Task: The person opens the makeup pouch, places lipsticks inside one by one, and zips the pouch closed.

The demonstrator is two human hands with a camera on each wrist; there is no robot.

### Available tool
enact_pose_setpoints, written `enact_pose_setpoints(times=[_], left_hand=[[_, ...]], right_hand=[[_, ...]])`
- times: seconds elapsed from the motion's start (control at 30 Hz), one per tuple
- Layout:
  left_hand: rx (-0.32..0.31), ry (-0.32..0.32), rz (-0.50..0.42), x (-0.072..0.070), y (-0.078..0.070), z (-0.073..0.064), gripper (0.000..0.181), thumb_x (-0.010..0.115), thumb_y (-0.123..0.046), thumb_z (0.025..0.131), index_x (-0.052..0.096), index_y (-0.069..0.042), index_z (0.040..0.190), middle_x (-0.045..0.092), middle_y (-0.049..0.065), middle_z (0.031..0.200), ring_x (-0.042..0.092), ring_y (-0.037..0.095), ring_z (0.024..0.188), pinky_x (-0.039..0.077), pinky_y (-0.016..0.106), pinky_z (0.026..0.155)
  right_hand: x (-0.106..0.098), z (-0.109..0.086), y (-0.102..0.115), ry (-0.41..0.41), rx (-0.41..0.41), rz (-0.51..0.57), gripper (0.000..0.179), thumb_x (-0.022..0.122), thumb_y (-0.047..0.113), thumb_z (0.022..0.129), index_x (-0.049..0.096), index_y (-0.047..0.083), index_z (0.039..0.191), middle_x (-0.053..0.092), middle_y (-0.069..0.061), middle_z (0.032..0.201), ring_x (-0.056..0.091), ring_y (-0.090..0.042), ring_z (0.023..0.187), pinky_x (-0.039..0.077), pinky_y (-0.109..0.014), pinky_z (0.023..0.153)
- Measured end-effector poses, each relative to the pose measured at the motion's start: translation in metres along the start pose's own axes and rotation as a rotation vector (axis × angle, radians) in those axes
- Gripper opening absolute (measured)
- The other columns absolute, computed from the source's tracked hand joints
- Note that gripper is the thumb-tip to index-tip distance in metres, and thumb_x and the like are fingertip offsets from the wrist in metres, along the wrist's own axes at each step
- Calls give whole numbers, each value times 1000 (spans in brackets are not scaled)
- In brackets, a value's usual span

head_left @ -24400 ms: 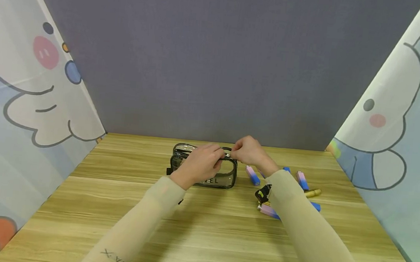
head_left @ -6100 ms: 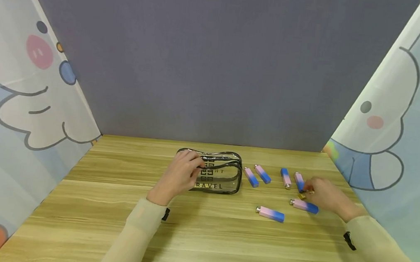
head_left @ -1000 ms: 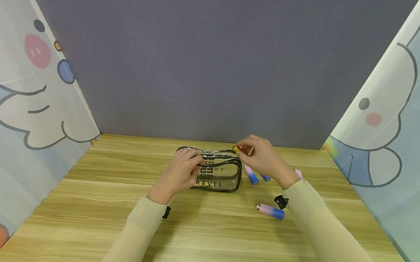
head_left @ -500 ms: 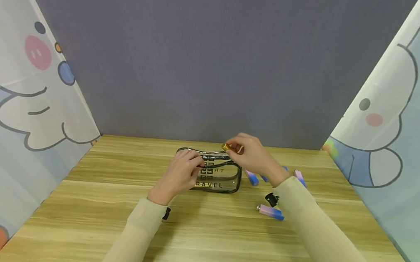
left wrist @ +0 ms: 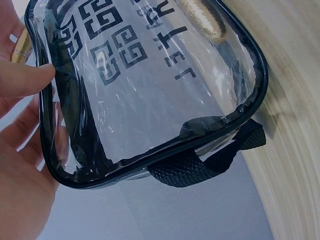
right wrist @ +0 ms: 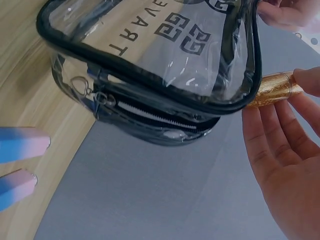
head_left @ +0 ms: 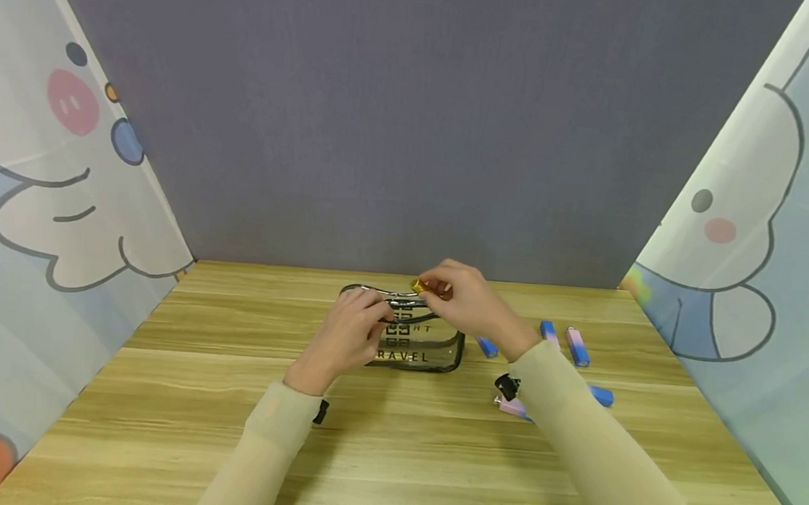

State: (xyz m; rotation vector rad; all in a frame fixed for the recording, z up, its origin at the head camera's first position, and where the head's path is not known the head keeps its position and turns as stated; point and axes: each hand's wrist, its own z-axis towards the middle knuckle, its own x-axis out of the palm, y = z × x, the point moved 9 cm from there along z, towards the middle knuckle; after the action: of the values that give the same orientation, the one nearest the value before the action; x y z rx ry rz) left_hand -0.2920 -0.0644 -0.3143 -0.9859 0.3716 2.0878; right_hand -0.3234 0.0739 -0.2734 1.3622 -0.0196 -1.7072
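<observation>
Plainly, the clear pouch [head_left: 433,340] reads "TRAVEL" — a gold tube [right wrist: 272,90] near it

Light is being reflected by the glossy clear plastic of the pouch [left wrist: 137,100], which is being edged by smooth, shiny black piping [left wrist: 264,75]. A silvery metal glint is being given by the zip [right wrist: 157,117], and a rough weave is being shown by the strap [left wrist: 187,172]. A shiny, mottled metallic finish is being displayed by the gold tube [right wrist: 274,90], smooth plastic-like sides by the sticks [head_left: 578,346], smooth wood grain by the table [head_left: 387,451], and matt cloth by the sleeves [head_left: 257,448].
</observation>
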Motion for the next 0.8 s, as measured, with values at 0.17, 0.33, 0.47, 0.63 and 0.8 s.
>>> enact_pose_setpoints(times=[0.17, 0.33, 0.47, 0.63, 0.8], left_hand=[[-3, 2, -1, 0, 0, -1, 20, 71, 9, 82, 72, -10, 89, 66, 4, 95, 61, 26, 93, 50, 43, 91], [6, -3, 0, -1, -1, 0, 20, 71, 9, 82, 72, -9, 89, 66, 4, 96, 61, 26, 93, 50, 43, 92], [0, 5, -1, -1, 0, 0, 19, 71, 9, 82, 72, -9, 89, 66, 4, 96, 61, 26, 94, 50, 43, 92], [-1, 7, -1, -1, 0, 0, 19, 71, 9, 83, 72, -9, 90, 66, 4, 96, 61, 26, 94, 50, 43, 92], [9, -4, -6, -2, -1, -1, 18, 72, 8, 83, 72, -9, 89, 66, 4, 95, 61, 26, 93, 50, 43, 89]], right_hand=[[7, 2, -2, 15, 6, 2, 24, 68, 10, 97, 71, 0, 118, 63, -3, 98, 60, -15, 87, 56, -30, 75], [11, 3, -5, 34, 15, 2, 25, 65, 11, 99, 70, 0, 121, 62, -2, 100, 59, -15, 87, 54, -30, 72], [14, 5, -5, 37, 12, 9, 25, 65, 10, 98, 71, 0, 120, 62, -3, 100, 59, -15, 87, 54, -30, 70], [18, 6, -4, 54, 9, 2, 24, 64, 10, 99, 70, 0, 120, 62, -3, 101, 59, -15, 87, 54, -30, 71], [22, 6, -3, 88, 31, -17, 26, 65, 11, 99, 69, 0, 122, 62, -2, 101, 59, -14, 88, 54, -29, 73]])
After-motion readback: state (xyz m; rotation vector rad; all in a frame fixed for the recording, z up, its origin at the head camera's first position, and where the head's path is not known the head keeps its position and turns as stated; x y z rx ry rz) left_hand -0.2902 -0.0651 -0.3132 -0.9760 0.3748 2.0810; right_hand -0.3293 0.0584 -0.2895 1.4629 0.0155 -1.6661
